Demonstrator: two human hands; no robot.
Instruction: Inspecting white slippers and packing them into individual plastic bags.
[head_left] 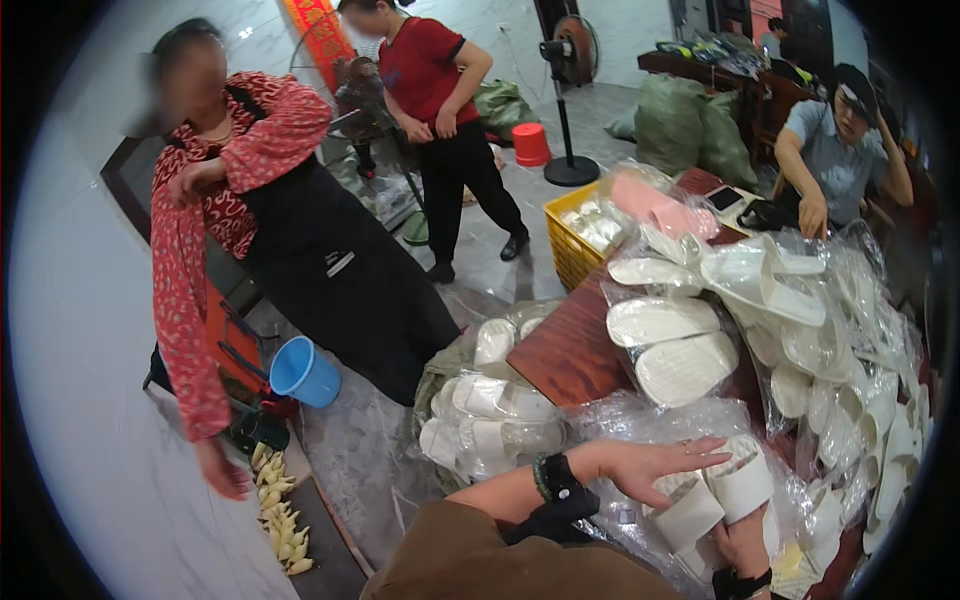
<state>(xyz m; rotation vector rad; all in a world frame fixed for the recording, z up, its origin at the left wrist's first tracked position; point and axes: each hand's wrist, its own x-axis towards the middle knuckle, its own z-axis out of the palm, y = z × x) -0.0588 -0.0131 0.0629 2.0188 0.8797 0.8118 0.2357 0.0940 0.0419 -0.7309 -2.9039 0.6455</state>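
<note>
A pair of white slippers (pixel 742 488) with broad straps sits at the near edge of the table, on clear plastic bags (pixel 625 425). My left hand (pixel 655 470) reaches across from the left, its fingers stretched out over the tops of the slippers. From below, my right hand (pixel 742 543) grips the pair at its near end, the fingers partly hidden by the slippers. Just beyond lies a bagged pair of white slippers (pixel 686 368), soles showing. A large heap of bagged white slippers (pixel 830 320) covers the right of the table.
Left of the reddish wooden table (pixel 560 355), a sack (pixel 490 410) holds more bagged slippers. A yellow crate (pixel 572 245) stands behind. A person in a black apron (pixel 330 260) and a blue bucket (pixel 305 372) are at left. Another person (pixel 835 160) sits across the table.
</note>
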